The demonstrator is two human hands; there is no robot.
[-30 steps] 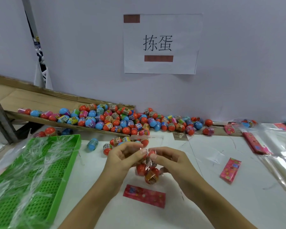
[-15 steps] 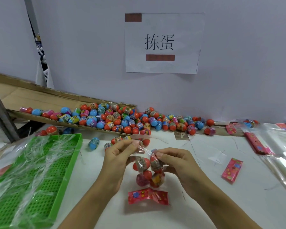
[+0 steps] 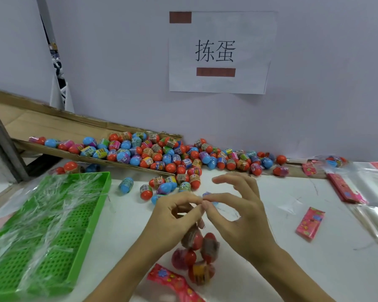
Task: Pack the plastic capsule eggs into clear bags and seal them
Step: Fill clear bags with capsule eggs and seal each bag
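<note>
The capsule eggs (image 3: pixel 198 256) we are packing hang low in the centre of the frame, a handful bunched inside a clear bag (image 3: pixel 194 227) whose neck runs up to our fingertips. Going left to right: the green tray (image 3: pixel 79 240) draped in film fills the lower left, then our left hand (image 3: pixel 172 223) pinches the bag's neck between thumb and forefinger. Our right hand (image 3: pixel 238 216) meets it at the same spot, thumb and forefinger nipping the plastic while the other fingers fan out loose. Half a second ago the two pinches stood apart with the mouth stretched open; now they have closed together and the bag has lengthened beneath them. We judge the filling done and the sealing begun. The red header card (image 3: pixel 172 282) lies just below, still unattached.
</note>
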